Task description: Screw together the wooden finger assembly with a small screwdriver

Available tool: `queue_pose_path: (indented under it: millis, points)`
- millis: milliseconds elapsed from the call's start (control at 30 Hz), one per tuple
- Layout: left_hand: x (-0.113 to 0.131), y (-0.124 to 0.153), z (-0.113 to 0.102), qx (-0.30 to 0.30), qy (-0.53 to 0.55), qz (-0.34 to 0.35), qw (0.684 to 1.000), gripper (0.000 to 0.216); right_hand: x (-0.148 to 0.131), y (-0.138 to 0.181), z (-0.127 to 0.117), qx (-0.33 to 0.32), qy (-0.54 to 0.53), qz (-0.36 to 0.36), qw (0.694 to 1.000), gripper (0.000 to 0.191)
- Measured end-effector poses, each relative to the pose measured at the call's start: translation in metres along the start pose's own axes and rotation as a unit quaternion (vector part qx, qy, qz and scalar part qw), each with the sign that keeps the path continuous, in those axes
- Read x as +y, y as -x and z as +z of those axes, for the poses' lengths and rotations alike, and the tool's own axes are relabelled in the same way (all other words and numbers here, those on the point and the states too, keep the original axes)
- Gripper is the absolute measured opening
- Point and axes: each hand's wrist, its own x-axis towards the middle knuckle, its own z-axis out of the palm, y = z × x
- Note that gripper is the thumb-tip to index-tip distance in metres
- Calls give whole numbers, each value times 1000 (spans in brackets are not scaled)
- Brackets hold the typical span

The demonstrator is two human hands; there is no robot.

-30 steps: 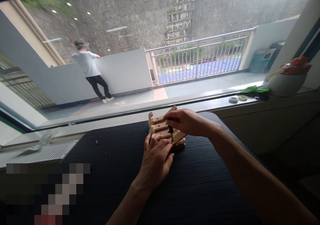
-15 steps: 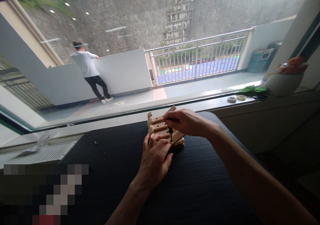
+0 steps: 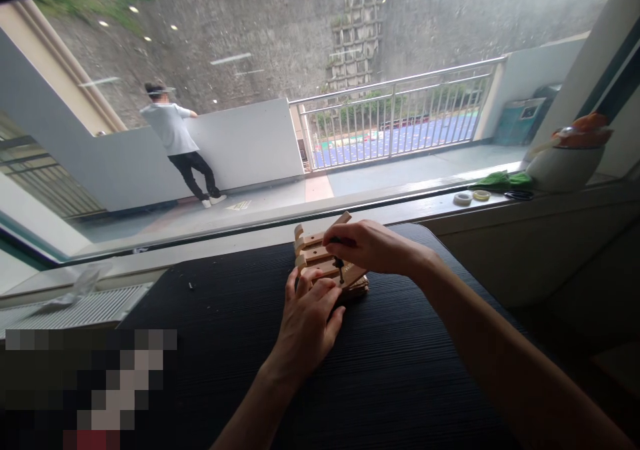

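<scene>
A small assembly of light wooden slats [image 3: 316, 255] lies on a black ribbed table mat [image 3: 225, 343] near the window. My left hand [image 3: 309, 320] rests on its near side, fingers spread flat and pressing it down. My right hand [image 3: 370, 247] is closed round the dark handle of a small screwdriver [image 3: 340, 267], held upright with its tip on the wood. Part of the wooden piece is hidden under both hands.
A tiny dark screw [image 3: 191, 285] lies on the mat to the left. On the window sill at right sit two tape rolls [image 3: 470, 197], green cloth [image 3: 503, 181] and a white bowl-like object [image 3: 565, 160]. Outside, a person [image 3: 177, 142] leans on a balcony wall.
The view has shifted slightly. My right hand has edged a little to the left on the screwdriver; my left hand stays pressed on the wood.
</scene>
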Motion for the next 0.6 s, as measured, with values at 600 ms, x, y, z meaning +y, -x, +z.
queue_pose_path:
  millis: [600]
  points:
    - [1, 0, -1, -6, 4, 2, 1000, 24, 3, 0, -3, 2, -5, 12, 1000, 27]
